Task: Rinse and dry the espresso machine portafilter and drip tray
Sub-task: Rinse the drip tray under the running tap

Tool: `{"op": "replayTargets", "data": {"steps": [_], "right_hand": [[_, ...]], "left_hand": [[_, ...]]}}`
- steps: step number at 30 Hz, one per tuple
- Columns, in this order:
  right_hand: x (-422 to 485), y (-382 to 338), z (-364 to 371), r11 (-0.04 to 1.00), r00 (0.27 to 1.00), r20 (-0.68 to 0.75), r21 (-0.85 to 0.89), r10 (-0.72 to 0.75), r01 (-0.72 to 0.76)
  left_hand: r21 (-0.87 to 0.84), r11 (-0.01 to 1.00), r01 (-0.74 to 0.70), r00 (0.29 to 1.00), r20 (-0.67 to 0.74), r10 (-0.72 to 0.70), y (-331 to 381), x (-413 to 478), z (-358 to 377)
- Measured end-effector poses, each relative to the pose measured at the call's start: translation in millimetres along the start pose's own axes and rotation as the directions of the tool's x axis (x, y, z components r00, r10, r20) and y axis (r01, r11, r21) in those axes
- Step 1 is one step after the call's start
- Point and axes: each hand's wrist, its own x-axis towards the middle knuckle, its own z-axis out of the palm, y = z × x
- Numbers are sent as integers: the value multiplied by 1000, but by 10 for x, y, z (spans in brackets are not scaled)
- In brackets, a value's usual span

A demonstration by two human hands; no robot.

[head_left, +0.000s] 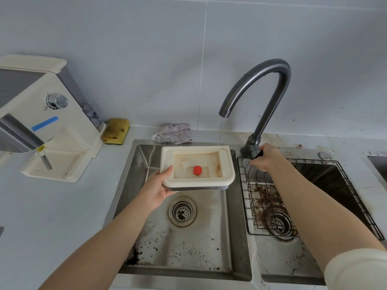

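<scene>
The drip tray (229, 162) was held over the sink (146, 237), gripped by the left hand (159, 189). The tap handle (256, 152) was gripped by the right hand (265, 156). Water (221, 132) seemed to trickle. Rinsing was likely underway; the tray needed moving under the stream.

Bright, flat, cool light all over with no obvious source, so shadows are barely there, just a dark patch in the far side of the right sink (335, 178). There's a mild sheen on the curve of the tap (270, 70) and the wall of the left sink (134, 181), nothing blown out. The middle's sharp and the drip tray (196, 149) looks crisp. The wide lens bends the edges: the coffee machine (41, 114) leans, the bench (52, 216) curves, and the sleeve (356, 268) goes soft.
</scene>
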Motion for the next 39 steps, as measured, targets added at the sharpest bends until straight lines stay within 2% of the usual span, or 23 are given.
{"op": "replayTargets", "data": {"steps": [3, 6, 9, 12, 15, 17, 22, 39], "right_hand": [[-23, 16, -13, 1000, 999, 50, -7, -5, 5], [-80, 33, -1, 994, 992, 97, -69, -82, 89], [-82, 121, -1, 994, 984, 148, -20, -99, 103], [-69, 229, -4, 994, 982, 184, -90, -48, 65], [-217, 423, 58, 956, 959, 283, -283, 3, 80], [-329, 527, 109, 936, 923, 381, -341, 54, 86], [-418, 627, 182, 876, 869, 496, -418, -3, 241], [-485, 461, 398, 830, 847, 520, -421, -109, 365]], "left_hand": [[-2, 1000, 5, 1000, 1, -5, 2, 7, -15], [-1, 1000, 7, 1000, 8, -7, 8, 9, -19], [-1, 1000, 6, 1000, 11, -6, 13, 17, -41], [2, 1000, 3, 1000, 18, -3, 24, 18, -72], [-10, 1000, 0, 1000, 22, 0, 38, 9, -95], [-13, 1000, -3, 1000, 20, 3, 39, 9, -120], [-1, 1000, -5, 999, 36, 5, 51, -9, -180], [-108, 993, 36, 999, 37, -32, 283, 92, -180]]}}
